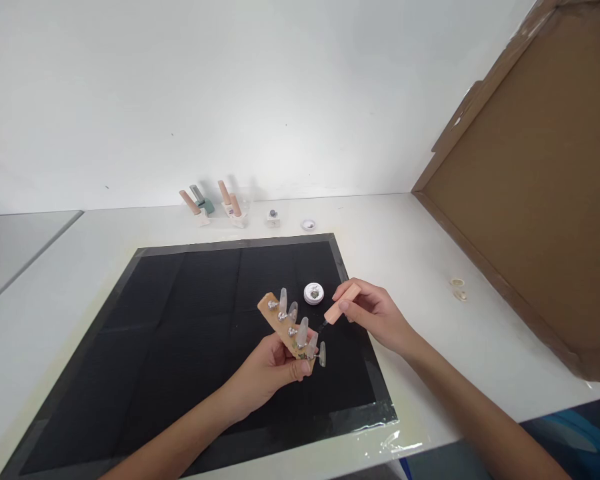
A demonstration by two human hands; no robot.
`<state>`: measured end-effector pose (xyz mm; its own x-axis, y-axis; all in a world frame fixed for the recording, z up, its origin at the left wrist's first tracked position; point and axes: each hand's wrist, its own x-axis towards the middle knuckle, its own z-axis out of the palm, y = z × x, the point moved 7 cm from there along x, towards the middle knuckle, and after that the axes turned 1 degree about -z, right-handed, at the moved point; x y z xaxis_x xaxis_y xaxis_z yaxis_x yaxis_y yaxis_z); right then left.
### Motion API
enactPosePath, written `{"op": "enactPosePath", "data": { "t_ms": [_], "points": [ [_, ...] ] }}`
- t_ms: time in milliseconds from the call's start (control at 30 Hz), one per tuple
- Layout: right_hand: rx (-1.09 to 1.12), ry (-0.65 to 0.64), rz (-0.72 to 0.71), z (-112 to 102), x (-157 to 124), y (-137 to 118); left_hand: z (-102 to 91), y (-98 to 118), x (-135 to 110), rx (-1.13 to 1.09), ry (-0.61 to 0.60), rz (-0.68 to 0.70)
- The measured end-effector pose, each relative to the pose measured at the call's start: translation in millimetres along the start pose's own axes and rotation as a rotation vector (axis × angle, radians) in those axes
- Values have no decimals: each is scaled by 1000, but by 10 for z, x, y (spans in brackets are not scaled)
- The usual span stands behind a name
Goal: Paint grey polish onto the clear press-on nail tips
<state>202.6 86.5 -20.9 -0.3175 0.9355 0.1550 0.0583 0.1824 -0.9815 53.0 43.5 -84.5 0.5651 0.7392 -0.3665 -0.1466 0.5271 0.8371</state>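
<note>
My left hand [269, 371] grips a wooden strip [280, 324] that carries several clear nail tips on metal clips, holding it above a black mat [180, 333]. My right hand [373, 313] pinches a pink-capped nail polish brush [341, 305], its dark tip pointing down at the nail tips near the strip's lower end. A small open round white jar [313, 293] sits on the mat just behind the brush.
Several nail polish bottles [215, 203] stand by the white wall, with a small pot [273, 216] and a round lid [307, 225] beside them. A brown cardboard panel [540, 187] leans at the right. Small pale rings [459, 287] lie on the white table.
</note>
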Motion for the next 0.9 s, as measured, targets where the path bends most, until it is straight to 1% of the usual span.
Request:
{"op": "enactPosePath", "data": {
  "t_ms": [67,167,367,467,567,700,900],
  "points": [
    [56,-8,-12,-7,-9,-4,-3,8,-2,4,-6,7],
    [113,-81,-46,31,-35,-35,-22,19,-10,8,10,1],
    [96,-264,-167,167,-87,-151,-34,62,-20,-4,24,17],
    [80,-301,-189,207,-89,-175,-30,63,-13,10,13,16],
    [66,-289,-170,208,-77,-168,-23,63,-7,20,-8,23],
    [45,-228,-111,165,-64,-128,-4,61,-9,3,-47,7],
    [147,-105,-67,71,-48,-73,-36,32,-14,-74,-41,-41]
  ]
}}
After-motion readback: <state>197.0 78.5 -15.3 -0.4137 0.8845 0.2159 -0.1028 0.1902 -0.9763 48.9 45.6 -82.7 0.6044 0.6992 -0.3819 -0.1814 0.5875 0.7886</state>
